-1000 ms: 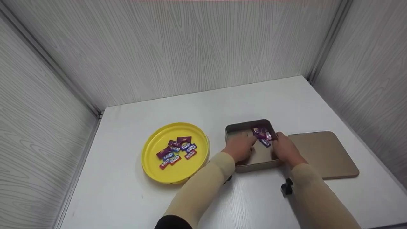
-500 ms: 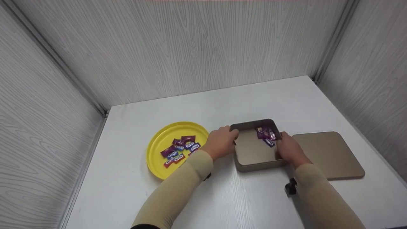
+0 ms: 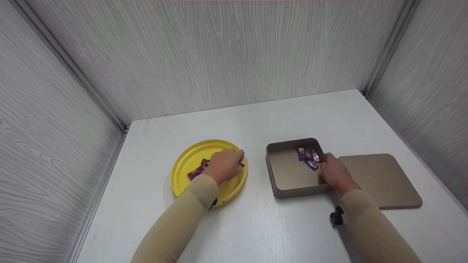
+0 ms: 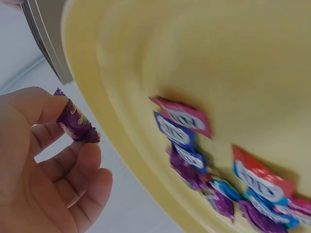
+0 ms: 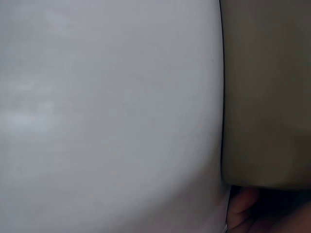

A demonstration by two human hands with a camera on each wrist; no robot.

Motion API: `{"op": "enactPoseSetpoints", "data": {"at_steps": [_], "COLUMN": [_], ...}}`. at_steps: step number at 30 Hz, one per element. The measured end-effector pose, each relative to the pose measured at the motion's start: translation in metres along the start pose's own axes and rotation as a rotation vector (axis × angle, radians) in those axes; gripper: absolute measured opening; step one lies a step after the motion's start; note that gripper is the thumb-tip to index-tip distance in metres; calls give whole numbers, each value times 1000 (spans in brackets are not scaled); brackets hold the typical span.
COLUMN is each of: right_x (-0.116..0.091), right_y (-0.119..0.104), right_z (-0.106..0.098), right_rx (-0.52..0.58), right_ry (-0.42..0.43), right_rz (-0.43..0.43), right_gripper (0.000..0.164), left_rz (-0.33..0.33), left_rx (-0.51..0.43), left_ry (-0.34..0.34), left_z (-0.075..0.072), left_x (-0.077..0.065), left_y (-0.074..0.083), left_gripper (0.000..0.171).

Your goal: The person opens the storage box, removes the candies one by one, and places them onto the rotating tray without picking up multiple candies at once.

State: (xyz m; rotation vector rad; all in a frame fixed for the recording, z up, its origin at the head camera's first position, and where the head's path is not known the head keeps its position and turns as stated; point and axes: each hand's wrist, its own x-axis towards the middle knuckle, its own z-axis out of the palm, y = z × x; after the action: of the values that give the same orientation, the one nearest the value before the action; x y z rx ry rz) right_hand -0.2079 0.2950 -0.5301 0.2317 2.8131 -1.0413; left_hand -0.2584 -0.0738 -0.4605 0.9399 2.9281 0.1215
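Observation:
My left hand (image 3: 223,166) is over the right part of a yellow round tray (image 3: 179,186). Between thumb and fingertips it pinches a purple wrapped candy (image 4: 75,121), seen best in the left wrist view. Several wrapped candies (image 4: 265,182), red, blue and purple, lie on the tray; in the head view the hand hides most of them. My right hand (image 3: 335,173) grips the right wall of an open bronze-coloured metal tin (image 3: 292,171). A small group of purple and blue candies (image 3: 309,155) rests in the tin's far right corner.
The tin's flat lid (image 3: 382,180) lies on the white table (image 3: 256,226), right of the tin and beyond my right hand. Grey wood-grain panels (image 3: 234,54) stand behind the table and at both sides.
My left hand has moved left, out of the tin and past its left rim, to above the yellow tray. My right hand keeps its grip on the tin. The view has shifted slightly.

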Motion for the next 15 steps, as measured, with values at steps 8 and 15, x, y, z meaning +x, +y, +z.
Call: {"op": "enactPoseSetpoints", "data": {"at_steps": [8,15], "right_x": [-1,-1], "right_y": [-1,-2], "right_z": [-1,-1], "right_rx": [-4,-11], "right_ry": [-11,-22], "right_rz": [8,27], "right_gripper": [47,52], "left_rz": [-81,-206], "left_rx": [49,60], "left_ry": [-93,-262], "left_z": [8,17], "left_x": [-21,-34], "left_y": [-30,-46], "left_gripper": [13,24]}}
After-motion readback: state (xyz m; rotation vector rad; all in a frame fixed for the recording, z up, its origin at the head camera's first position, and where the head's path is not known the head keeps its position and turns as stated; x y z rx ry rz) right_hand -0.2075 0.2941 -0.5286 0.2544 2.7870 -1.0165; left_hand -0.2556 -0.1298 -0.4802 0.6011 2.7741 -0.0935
